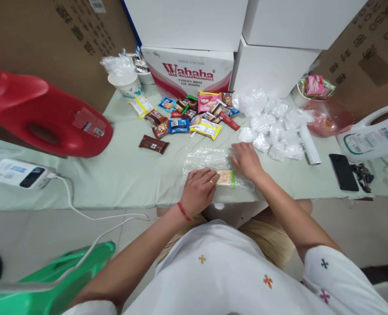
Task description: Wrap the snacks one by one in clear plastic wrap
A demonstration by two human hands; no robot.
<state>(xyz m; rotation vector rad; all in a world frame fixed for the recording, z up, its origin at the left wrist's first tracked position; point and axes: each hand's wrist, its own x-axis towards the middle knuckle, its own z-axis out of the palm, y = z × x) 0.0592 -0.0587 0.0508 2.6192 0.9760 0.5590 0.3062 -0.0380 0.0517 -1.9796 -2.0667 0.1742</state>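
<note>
A snack bar packet (pixel 226 178) with a pale wrapper and green end lies on a sheet of clear plastic film (pixel 200 158) near the table's front edge. My left hand (pixel 200 186) rests palm down over the packet's left end, its fingers laid out close together. That end is hidden beneath it. My right hand (pixel 246 161) lies on the right part of the film with fingers spread, just above and right of the packet. Behind them, a pile of wrapped snacks (pixel 181 125) is spread out, with a brown bar (pixel 153 144) apart at the left.
Several film-wrapped bundles (pixel 262 122) lie right of the snacks, beside a film roll (pixel 310 146). A phone (pixel 343 172), keys (pixel 363 176) and a white jug (pixel 374 131) are farther right. Left are a red jug (pixel 46 113) and a white corded device (pixel 18 173). A Wahaha carton (pixel 189 72) stands behind.
</note>
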